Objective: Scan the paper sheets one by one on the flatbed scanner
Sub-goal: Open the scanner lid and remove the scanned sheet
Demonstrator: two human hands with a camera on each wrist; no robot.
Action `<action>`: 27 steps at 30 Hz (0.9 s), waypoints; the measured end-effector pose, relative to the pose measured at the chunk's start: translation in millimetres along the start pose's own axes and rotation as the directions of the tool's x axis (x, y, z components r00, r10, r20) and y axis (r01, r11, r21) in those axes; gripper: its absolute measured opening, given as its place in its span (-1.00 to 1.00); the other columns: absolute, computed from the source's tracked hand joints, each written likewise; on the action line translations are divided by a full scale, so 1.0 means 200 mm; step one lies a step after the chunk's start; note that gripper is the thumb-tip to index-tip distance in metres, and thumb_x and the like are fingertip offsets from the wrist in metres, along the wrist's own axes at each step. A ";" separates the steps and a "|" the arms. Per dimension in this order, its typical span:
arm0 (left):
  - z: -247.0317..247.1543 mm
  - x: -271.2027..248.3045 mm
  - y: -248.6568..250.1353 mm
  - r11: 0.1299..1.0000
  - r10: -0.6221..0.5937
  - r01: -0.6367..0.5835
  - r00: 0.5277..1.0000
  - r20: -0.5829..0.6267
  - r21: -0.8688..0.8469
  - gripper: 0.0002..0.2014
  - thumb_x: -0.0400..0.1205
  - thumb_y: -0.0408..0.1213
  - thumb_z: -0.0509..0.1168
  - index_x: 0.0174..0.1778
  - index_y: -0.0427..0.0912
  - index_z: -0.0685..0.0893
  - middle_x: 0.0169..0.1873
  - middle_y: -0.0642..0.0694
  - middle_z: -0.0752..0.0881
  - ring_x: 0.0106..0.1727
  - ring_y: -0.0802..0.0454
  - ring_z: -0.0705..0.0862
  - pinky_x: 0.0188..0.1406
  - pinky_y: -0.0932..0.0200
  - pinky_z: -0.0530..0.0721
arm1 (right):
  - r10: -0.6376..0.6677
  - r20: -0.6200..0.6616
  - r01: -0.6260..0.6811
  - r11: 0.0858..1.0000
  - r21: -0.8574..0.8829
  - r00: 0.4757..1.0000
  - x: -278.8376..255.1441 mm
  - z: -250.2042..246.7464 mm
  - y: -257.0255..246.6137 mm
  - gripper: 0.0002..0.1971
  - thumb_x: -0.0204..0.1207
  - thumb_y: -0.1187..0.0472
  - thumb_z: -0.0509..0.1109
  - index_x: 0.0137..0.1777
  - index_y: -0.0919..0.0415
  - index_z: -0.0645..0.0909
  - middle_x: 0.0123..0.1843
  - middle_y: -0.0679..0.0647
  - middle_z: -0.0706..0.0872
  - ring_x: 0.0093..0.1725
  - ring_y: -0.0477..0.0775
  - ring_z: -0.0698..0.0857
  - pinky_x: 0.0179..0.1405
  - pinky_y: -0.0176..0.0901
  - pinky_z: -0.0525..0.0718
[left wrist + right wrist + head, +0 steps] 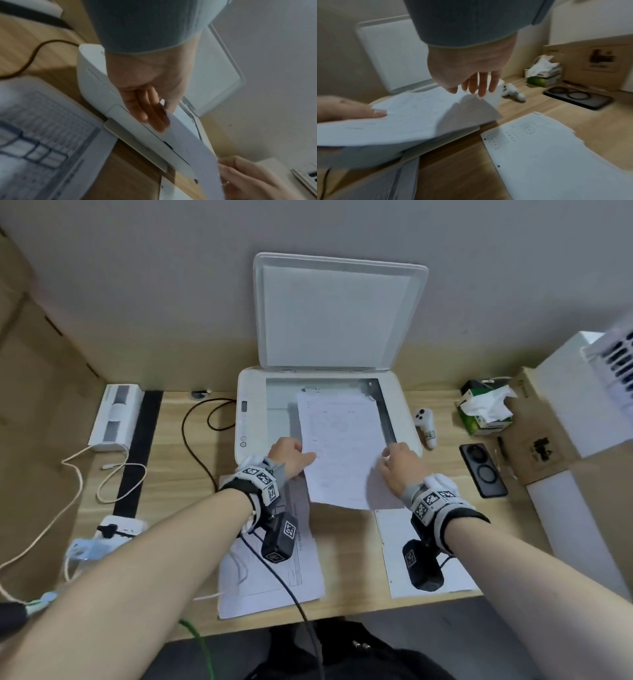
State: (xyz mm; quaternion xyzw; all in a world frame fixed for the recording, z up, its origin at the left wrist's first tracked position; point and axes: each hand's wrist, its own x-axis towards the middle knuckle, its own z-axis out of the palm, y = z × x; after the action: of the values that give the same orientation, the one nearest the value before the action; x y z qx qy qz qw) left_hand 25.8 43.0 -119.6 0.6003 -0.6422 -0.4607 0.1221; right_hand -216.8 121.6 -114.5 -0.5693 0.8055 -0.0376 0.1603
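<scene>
Over the white flatbed scanner (250, 392), left hand (289, 455) pinches the printed white paper sheet (342, 446), thumb on top; right hand (399, 470) pinches its opposite edge.

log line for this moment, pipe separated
lid open | sheet partly over glass, near end off scanner | left hand pinches left edge | right hand holds right edge

The white scanner (250, 419) stands with its lid (337, 313) raised upright. A printed sheet (342, 453) slants over the glass (281, 395), its near end past the front edge. More printed paper lies flat in front: a left pile (270, 570) and a right pile (394, 542).
</scene>
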 end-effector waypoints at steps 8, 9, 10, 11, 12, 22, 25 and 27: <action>0.41 -0.10 0.13 0.974 -0.014 0.055 0.983 0.183 -0.222 -0.78 0.56 -0.23 0.50 -0.11 -0.30 0.65 -0.24 -0.24 0.69 -0.35 -0.03 0.62 -0.55 0.25 0.57 | 0.305 0.129 -0.330 0.901 0.283 0.944 -0.10 0.05 0.53 -0.49 0.59 -0.22 0.18 0.33 0.14 0.52 0.06 0.16 0.75 0.09 0.28 0.70 0.07 0.04 0.56; 0.48 -0.12 0.15 0.973 -0.021 0.067 0.979 0.202 -0.222 -0.79 0.56 -0.24 0.50 -0.12 -0.29 0.64 -0.22 -0.26 0.72 -0.31 -0.03 0.65 -0.51 0.23 0.61 | 0.295 0.132 -0.322 0.901 0.292 0.946 -0.13 0.07 0.59 -0.59 0.61 -0.17 0.21 0.18 0.16 0.58 -0.01 0.14 0.74 0.06 0.27 0.70 0.04 0.01 0.56; 0.55 -0.13 0.16 0.970 -0.036 0.084 0.977 0.209 -0.227 -0.79 0.56 -0.24 0.50 -0.13 -0.29 0.64 -0.20 -0.30 0.75 -0.28 -0.05 0.68 -0.42 0.17 0.67 | 0.276 0.131 -0.303 0.902 0.306 0.952 -0.15 0.08 0.66 -0.68 0.64 -0.10 0.23 -0.03 0.16 0.59 -0.12 0.12 0.71 -0.01 0.27 0.68 -0.05 -0.01 0.53; 0.63 -0.15 0.18 0.969 -0.058 0.104 0.977 0.204 -0.222 -0.79 0.55 -0.24 0.51 -0.15 -0.29 0.65 -0.19 -0.30 0.78 -0.27 -0.06 0.71 -0.37 0.11 0.70 | 0.271 0.129 -0.298 0.900 0.319 0.954 -0.18 0.10 0.73 -0.71 0.65 -0.03 0.25 -0.21 0.15 0.53 -0.24 0.10 0.65 -0.09 0.27 0.64 -0.14 -0.02 0.47; 0.67 -0.17 0.17 0.972 -0.075 0.114 0.979 0.190 -0.204 -0.79 0.55 -0.23 0.51 -0.19 -0.28 0.65 -0.23 -0.27 0.78 -0.30 -0.04 0.71 -0.40 0.12 0.70 | 0.272 0.114 -0.294 0.897 0.328 0.956 -0.20 0.12 0.77 -0.68 0.65 0.02 0.27 -0.31 0.14 0.47 -0.32 0.09 0.59 -0.15 0.26 0.61 -0.20 -0.03 0.41; 1.30 -0.36 0.09 0.955 -0.287 0.297 0.934 0.214 -0.014 -0.79 0.62 -0.27 0.39 -0.27 -0.33 0.71 -0.29 -0.32 0.81 -0.34 -0.07 0.74 -0.40 0.21 0.65 | 0.209 0.216 -0.279 0.882 0.380 0.954 -0.30 0.37 1.31 -0.74 0.62 0.04 0.34 -0.21 0.19 0.53 -0.28 0.08 0.62 -0.20 0.24 0.59 -0.27 -0.02 0.42; 1.32 -0.36 0.06 0.944 -0.316 0.328 0.933 0.170 -0.043 -0.79 0.62 -0.28 0.40 -0.30 -0.30 0.69 -0.36 -0.27 0.82 -0.35 -0.13 0.83 -0.29 0.07 0.78 | 0.173 0.196 -0.239 0.885 0.399 0.965 -0.27 0.41 1.32 -0.75 0.59 -0.01 0.32 -0.17 0.17 0.57 -0.25 0.04 0.67 -0.21 0.20 0.61 -0.27 -0.02 0.50; 1.33 -0.36 0.06 0.944 -0.318 0.327 0.937 0.143 -0.042 -0.76 0.61 -0.26 0.41 -0.36 -0.25 0.67 -0.41 -0.24 0.81 -0.36 -0.13 0.83 -0.23 0.03 0.80 | 0.154 0.159 -0.205 0.899 0.388 0.975 -0.25 0.42 1.31 -0.75 0.57 0.00 0.34 -0.18 0.18 0.58 -0.23 0.04 0.68 -0.21 0.18 0.62 -0.31 -0.05 0.47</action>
State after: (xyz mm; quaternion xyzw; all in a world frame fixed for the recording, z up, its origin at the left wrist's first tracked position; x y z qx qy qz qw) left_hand -152.3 222.9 -228.1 0.6609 -0.5263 -0.5346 0.0209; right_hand -414.4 269.9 -247.0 -0.4485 0.8182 -0.1517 0.3263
